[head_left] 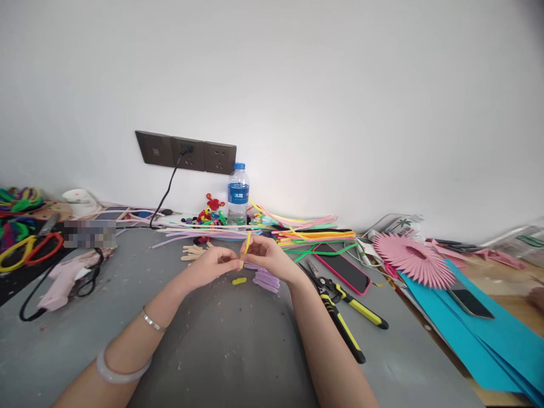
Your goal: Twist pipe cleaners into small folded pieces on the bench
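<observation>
Between my two hands, above the grey table, is a yellow pipe cleaner (247, 243). My left hand (215, 265) pinches its lower end with thumb and fingertips. My right hand (267, 255) grips it a little higher, and its tip sticks up past the fingers. Just below the hands lies a short folded yellow pipe cleaner piece (238, 281). A cluster of folded purple pipe cleaner pieces (266, 280) rests under my right wrist. Beige folded pieces (194, 253) lie beyond my left hand, partly covered by it.
Yellow-black pliers (340, 317) and a pink-cased phone (342, 269) lie right. Behind stand a water bottle (238, 195) and bundled pipe cleaners (314, 233). A pink glue gun (63, 280) with a cord lies left, near scissors (32, 250). Blue sheets (476, 345) lie far right.
</observation>
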`<state>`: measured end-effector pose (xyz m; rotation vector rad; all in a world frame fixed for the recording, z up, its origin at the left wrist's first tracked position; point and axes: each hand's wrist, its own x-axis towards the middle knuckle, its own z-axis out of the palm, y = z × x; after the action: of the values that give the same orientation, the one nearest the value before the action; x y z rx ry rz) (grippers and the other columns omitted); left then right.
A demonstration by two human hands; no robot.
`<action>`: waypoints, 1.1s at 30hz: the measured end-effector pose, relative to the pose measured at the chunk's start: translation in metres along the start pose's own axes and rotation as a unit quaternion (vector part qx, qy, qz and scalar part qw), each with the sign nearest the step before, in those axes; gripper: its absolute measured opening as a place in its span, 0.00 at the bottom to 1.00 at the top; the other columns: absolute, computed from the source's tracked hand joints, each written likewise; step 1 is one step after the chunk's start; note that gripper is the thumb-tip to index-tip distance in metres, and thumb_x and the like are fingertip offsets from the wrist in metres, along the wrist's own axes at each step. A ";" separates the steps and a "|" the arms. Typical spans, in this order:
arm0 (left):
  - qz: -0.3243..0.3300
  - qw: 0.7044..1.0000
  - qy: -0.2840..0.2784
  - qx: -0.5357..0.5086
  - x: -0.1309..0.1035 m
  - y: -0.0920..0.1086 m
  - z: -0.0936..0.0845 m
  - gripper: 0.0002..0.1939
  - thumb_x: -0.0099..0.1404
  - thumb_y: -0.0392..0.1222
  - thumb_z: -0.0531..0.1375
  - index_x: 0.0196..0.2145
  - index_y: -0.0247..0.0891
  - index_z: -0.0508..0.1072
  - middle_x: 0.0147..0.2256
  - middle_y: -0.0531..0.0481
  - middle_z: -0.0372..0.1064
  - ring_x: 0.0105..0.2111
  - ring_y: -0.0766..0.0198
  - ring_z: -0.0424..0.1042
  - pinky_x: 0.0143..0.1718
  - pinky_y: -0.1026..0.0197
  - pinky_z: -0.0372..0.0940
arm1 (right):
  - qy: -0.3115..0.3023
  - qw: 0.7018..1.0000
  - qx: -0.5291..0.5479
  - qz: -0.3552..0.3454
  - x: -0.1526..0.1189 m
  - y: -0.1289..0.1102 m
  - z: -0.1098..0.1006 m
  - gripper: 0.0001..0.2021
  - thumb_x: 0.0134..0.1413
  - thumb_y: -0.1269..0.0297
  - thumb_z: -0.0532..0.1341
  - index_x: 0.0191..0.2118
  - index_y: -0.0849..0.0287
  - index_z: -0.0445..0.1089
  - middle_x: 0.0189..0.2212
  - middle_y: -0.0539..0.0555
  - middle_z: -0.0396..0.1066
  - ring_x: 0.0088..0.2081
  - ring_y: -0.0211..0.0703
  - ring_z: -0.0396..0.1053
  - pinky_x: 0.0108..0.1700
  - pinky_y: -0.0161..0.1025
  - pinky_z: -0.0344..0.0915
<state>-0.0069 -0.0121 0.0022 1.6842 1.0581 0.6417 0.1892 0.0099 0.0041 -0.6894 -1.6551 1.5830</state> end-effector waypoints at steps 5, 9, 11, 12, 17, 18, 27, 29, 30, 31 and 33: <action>0.052 0.991 0.092 0.080 0.003 -0.006 0.008 0.13 0.61 0.50 0.61 0.26 0.38 0.76 0.25 0.52 0.71 0.22 0.66 0.60 0.23 0.65 0.51 | 0.042 0.999 0.001 0.006 0.002 0.006 -0.003 0.10 0.47 0.62 0.69 0.32 0.60 0.69 0.27 0.47 0.67 0.29 0.35 0.65 0.34 0.34 0.62; 0.099 0.979 0.125 0.125 0.005 -0.008 0.010 0.12 0.62 0.47 0.60 0.27 0.39 0.77 0.29 0.51 0.72 0.23 0.66 0.61 0.24 0.64 0.51 | 0.055 0.998 0.006 0.012 0.003 0.007 -0.003 0.11 0.47 0.62 0.68 0.32 0.60 0.68 0.27 0.47 0.68 0.28 0.35 0.66 0.33 0.34 0.62; 0.113 0.975 0.128 0.141 0.005 -0.008 0.010 0.12 0.64 0.46 0.59 0.28 0.39 0.77 0.31 0.50 0.72 0.24 0.65 0.63 0.25 0.64 0.52 | 0.059 0.998 0.005 0.014 0.003 0.006 -0.002 0.11 0.46 0.62 0.69 0.32 0.60 0.68 0.27 0.47 0.69 0.28 0.35 0.66 0.33 0.35 0.62; 0.120 0.973 0.131 0.148 0.005 -0.008 0.010 0.12 0.64 0.46 0.59 0.28 0.39 0.77 0.31 0.49 0.73 0.25 0.64 0.64 0.25 0.64 0.53 | 0.061 0.998 0.007 0.016 0.003 0.005 -0.001 0.11 0.45 0.61 0.69 0.31 0.59 0.68 0.26 0.47 0.69 0.28 0.36 0.66 0.33 0.35 0.62; 0.148 0.955 0.137 0.217 0.004 -0.009 0.012 0.12 0.67 0.43 0.56 0.30 0.41 0.78 0.33 0.47 0.73 0.34 0.58 0.69 0.34 0.61 0.57 | 0.072 0.997 0.006 0.019 0.003 0.004 0.000 0.11 0.44 0.62 0.69 0.30 0.59 0.68 0.25 0.47 0.68 0.27 0.35 0.66 0.32 0.34 0.62; 0.153 0.950 0.138 0.237 0.004 -0.009 0.012 0.12 0.67 0.42 0.56 0.30 0.41 0.78 0.33 0.47 0.73 0.36 0.57 0.69 0.36 0.60 0.58 | 0.070 0.997 0.002 0.022 0.003 0.004 0.000 0.11 0.44 0.62 0.69 0.30 0.59 0.68 0.25 0.46 0.68 0.27 0.35 0.66 0.32 0.34 0.62; 0.132 0.957 0.161 0.202 0.003 -0.009 0.012 0.13 0.69 0.42 0.53 0.31 0.39 0.74 0.32 0.49 0.69 0.32 0.61 0.67 0.33 0.61 0.58 | 0.091 0.993 -0.056 0.043 0.002 0.001 -0.004 0.12 0.47 0.59 0.69 0.29 0.60 0.68 0.25 0.49 0.68 0.28 0.37 0.67 0.33 0.35 0.63; 0.091 0.979 0.163 0.084 0.004 -0.007 0.012 0.13 0.68 0.46 0.54 0.30 0.38 0.73 0.31 0.50 0.67 0.29 0.64 0.65 0.29 0.63 0.58 | 0.107 0.992 -0.062 0.019 0.004 0.002 -0.001 0.11 0.49 0.60 0.68 0.29 0.60 0.68 0.26 0.49 0.67 0.29 0.38 0.66 0.32 0.35 0.62; 0.063 0.984 0.166 0.014 0.005 -0.006 0.012 0.14 0.66 0.48 0.55 0.30 0.38 0.74 0.30 0.50 0.67 0.28 0.64 0.65 0.28 0.64 0.58 | 0.117 0.991 -0.068 -0.009 0.005 0.002 0.001 0.10 0.50 0.61 0.67 0.28 0.59 0.67 0.27 0.50 0.67 0.30 0.38 0.66 0.32 0.35 0.62; 0.032 0.982 0.173 -0.061 0.005 -0.005 0.013 0.15 0.65 0.51 0.57 0.31 0.37 0.74 0.29 0.50 0.66 0.27 0.65 0.64 0.27 0.64 0.58 | 0.129 0.988 -0.078 -0.046 0.006 0.003 0.004 0.10 0.51 0.62 0.66 0.28 0.59 0.66 0.28 0.50 0.67 0.31 0.38 0.66 0.33 0.35 0.62; -0.032 0.959 0.184 -0.211 0.005 -0.003 0.015 0.16 0.60 0.54 0.62 0.31 0.37 0.76 0.29 0.50 0.66 0.28 0.65 0.64 0.28 0.65 0.59 | 0.156 0.971 -0.123 -0.131 0.007 0.004 0.011 0.09 0.53 0.66 0.65 0.27 0.58 0.65 0.29 0.51 0.67 0.33 0.39 0.66 0.34 0.36 0.62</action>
<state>0.0064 -0.0137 -0.0063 1.1794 1.1295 1.0848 0.1760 0.0097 0.0018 -0.7668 -1.6387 1.0372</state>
